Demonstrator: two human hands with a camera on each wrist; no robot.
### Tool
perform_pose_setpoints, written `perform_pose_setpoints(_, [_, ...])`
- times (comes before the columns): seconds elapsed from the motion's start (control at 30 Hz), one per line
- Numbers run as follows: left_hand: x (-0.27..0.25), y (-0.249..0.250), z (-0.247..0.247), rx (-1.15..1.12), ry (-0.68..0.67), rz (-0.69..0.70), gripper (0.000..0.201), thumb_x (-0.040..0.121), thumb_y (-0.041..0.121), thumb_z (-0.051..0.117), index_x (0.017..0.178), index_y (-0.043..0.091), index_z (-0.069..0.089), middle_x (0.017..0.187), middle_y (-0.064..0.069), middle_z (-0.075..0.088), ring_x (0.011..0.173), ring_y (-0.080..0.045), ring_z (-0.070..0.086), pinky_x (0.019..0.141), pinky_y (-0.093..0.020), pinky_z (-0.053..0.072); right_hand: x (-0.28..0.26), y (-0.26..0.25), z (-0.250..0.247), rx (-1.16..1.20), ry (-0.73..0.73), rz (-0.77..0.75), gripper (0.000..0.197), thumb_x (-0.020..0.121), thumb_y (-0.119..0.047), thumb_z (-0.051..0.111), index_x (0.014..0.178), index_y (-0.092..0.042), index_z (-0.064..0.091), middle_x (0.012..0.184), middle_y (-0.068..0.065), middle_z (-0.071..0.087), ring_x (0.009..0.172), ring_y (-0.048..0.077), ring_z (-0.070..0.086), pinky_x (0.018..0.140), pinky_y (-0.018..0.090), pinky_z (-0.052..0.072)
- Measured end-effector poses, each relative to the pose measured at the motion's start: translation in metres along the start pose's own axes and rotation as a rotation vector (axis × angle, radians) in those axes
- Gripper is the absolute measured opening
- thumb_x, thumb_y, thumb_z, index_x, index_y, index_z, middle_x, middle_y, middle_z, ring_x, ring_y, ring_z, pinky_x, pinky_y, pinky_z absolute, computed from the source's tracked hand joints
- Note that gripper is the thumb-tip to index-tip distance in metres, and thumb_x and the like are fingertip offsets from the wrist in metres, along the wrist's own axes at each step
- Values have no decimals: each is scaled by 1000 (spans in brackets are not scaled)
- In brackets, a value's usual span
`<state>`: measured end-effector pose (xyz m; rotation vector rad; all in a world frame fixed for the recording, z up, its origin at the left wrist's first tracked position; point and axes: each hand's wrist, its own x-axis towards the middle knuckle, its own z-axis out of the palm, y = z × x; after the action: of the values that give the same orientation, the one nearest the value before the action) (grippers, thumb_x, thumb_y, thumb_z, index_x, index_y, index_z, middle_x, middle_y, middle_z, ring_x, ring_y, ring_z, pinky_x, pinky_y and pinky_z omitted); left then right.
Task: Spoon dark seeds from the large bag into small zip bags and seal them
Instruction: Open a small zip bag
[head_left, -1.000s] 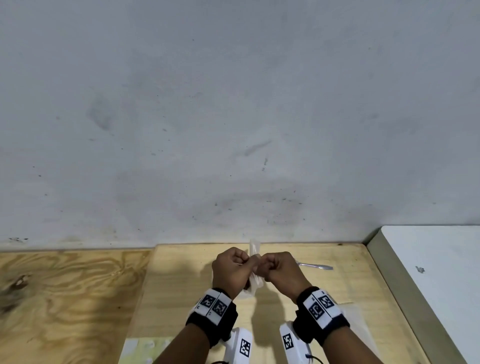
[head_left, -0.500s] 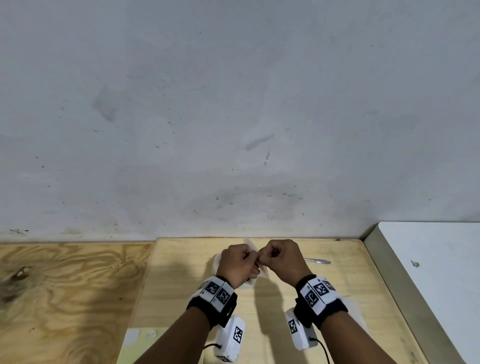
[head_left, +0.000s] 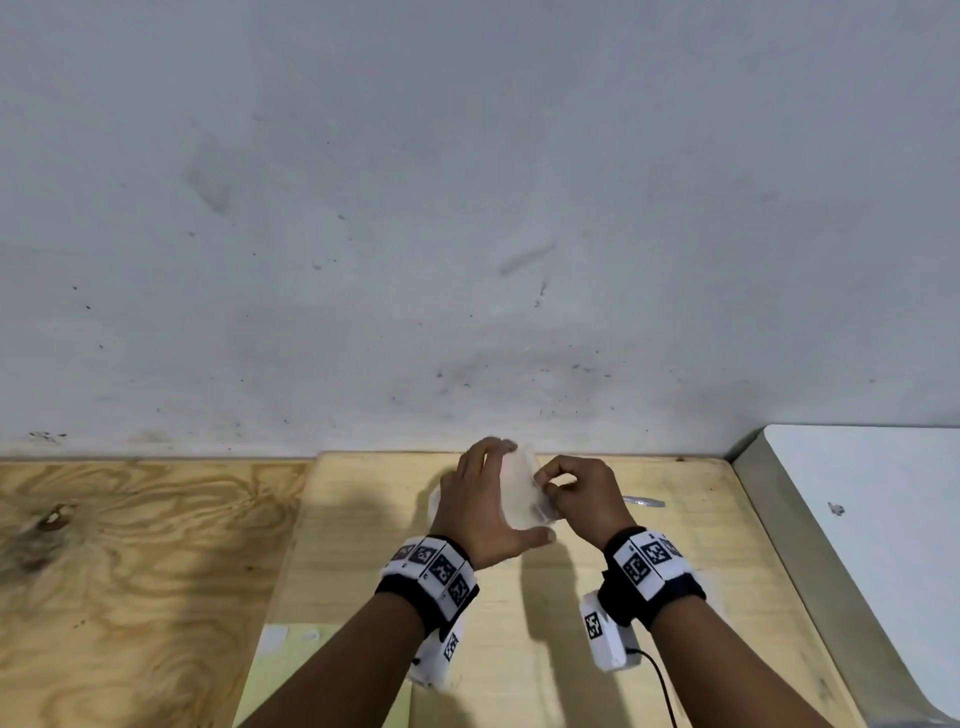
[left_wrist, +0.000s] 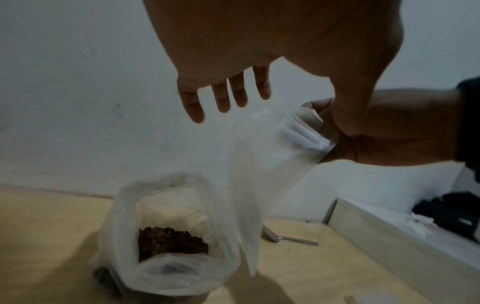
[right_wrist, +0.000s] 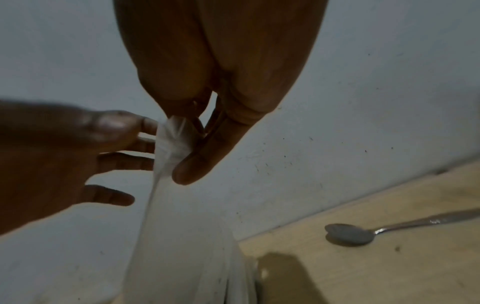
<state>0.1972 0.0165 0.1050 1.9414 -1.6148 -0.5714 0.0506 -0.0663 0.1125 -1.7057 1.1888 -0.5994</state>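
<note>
Right hand: your right hand (head_left: 582, 499) pinched the small zip bag (left_wrist: 259, 181) at its top strip between thumb and fingers.
Left hand: your left hand (head_left: 483, 509) had its fingers (left_wrist: 221, 98) straight and spread beside the bag, gripping nothing.
Head view only: both hands met above the wooden table (head_left: 675, 571); the large bag was hidden.
Left wrist only: the large bag (left_wrist: 166, 236) stood open below, dark seeds (left_wrist: 168, 241) inside.
Right wrist: the spoon (right_wrist: 363, 233) lay on the table, apart from the bags.
</note>
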Motion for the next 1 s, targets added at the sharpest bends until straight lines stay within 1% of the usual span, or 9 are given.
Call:
perform_pose_setpoints(0.1, [8, -4, 6, 154, -77, -28, 126, 47, 70, 74, 149, 26, 14, 150, 7, 26, 139, -16, 27, 117, -43, 23, -2, 1, 4, 99, -15, 73, 31, 87, 9, 61, 72, -16, 72, 69, 1, 68, 50, 12, 64, 54, 27, 55])
perform_pose_setpoints(0.2, [11, -7, 9, 171, -101, 43, 118, 50, 56, 79, 148, 26, 20, 140, 3, 33, 127, -24, 38, 106, -40, 38, -5, 3, 4, 135, -118, 107, 15, 83, 0, 72, 84, -14, 76, 75, 3, 72, 60, 17, 69, 58, 32, 57])
perform_pose_setpoints(0.3, [12, -8, 8, 246, -144, 197, 113, 49, 51, 79, 145, 24, 26, 133, 1, 37, 117, -22, 42, 99, -37, 43, -6, 5, 4, 16, -193, 76, 29, 73, 9, 67, 86, -16, 75, 76, -5, 70, 59, 9, 65, 50, 26, 53])
perform_pose_setpoints(0.4, [13, -13, 8, 305, -162, 231, 108, 57, 46, 77, 147, 23, 23, 133, 0, 39, 119, -22, 41, 101, -33, 41, -5, 10, 7, -32, -90, 63, 32, 79, 14, 58, 83, -16, 71, 77, 6, 64, 50, 13, 61, 41, 22, 50])
perform_pose_setpoints(0.53, [8, -17, 12, 255, -159, 177, 112, 57, 49, 76, 150, 24, 18, 138, 3, 35, 123, -18, 39, 97, -37, 46, -3, 14, 13, -100, -60, 8, 43, 81, 12, 52, 62, -27, 58, 65, -6, 56, 62, 11, 50, 51, 9, 39])
perform_pose_setpoints(0.63, [3, -23, 17, 123, -148, 204, 101, 57, 46, 73, 145, 21, 31, 137, 2, 40, 124, -18, 42, 103, -37, 42, -4, 16, 10, -31, -141, 55, 43, 83, 11, 54, 64, -26, 63, 65, -6, 58, 61, 8, 53, 54, 13, 45])
perform_pose_setpoints(0.73, [0, -35, 17, 32, -139, 224, 80, 63, 39, 68, 137, 16, 47, 131, 0, 54, 121, -19, 51, 102, -38, 44, -5, 20, 3, 33, -281, 184, 29, 87, 5, 59, 78, -18, 74, 78, -4, 65, 66, 16, 64, 52, 29, 56])
perform_pose_setpoints(0.9, [3, -45, 23, -58, -191, 73, 83, 63, 38, 74, 140, 20, 47, 130, 3, 58, 117, -15, 56, 98, -38, 49, -4, 38, -3, 169, -354, 335, 15, 92, -5, 64, 98, -13, 74, 84, 0, 76, 67, 17, 73, 56, 29, 54])
perform_pose_setpoints(1.0, [9, -43, 31, -135, -220, -140, 90, 65, 37, 81, 143, 15, 44, 134, 0, 56, 120, -17, 55, 103, -37, 45, 4, 55, -12, 222, -225, 393, 15, 91, -5, 66, 102, -11, 73, 92, 5, 76, 64, 20, 72, 54, 30, 53])
